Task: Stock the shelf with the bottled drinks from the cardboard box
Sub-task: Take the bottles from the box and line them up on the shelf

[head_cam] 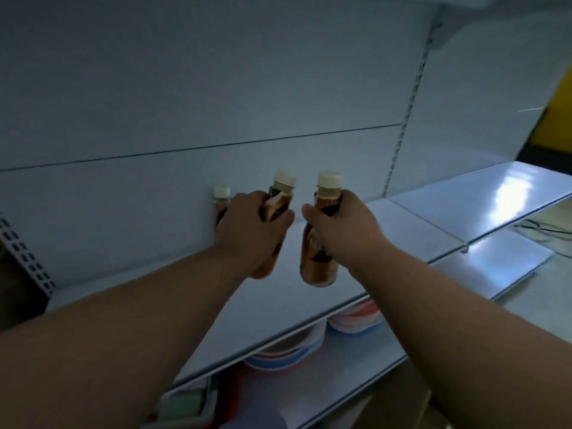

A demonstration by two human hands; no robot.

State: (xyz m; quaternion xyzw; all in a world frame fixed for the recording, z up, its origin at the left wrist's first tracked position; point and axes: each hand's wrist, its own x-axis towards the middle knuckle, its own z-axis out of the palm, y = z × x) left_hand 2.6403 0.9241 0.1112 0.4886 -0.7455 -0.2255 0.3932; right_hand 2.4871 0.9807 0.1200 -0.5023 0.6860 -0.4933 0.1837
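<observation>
Both arms reach out over a white metal shelf (pixel 387 230). My left hand (pixel 247 227) grips a brown bottled drink (pixel 278 199) with a cream cap, tilted to the right above the shelf. My right hand (pixel 346 230) grips a second brown bottle (pixel 315 261), nearly upright, its base just above or on the shelf board. A third bottle (pixel 221 199) stands against the shelf's back panel, mostly hidden behind my left hand. The cardboard box is out of view.
The white back panel (pixel 216 103) rises behind the bottles, with slotted uprights at the left (pixel 24 252) and right (pixel 402 134). Stacked red, white and blue bowls (pixel 356 317) sit on the lower shelf. A neighbouring glossy shelf (pixel 495 193) lies to the right.
</observation>
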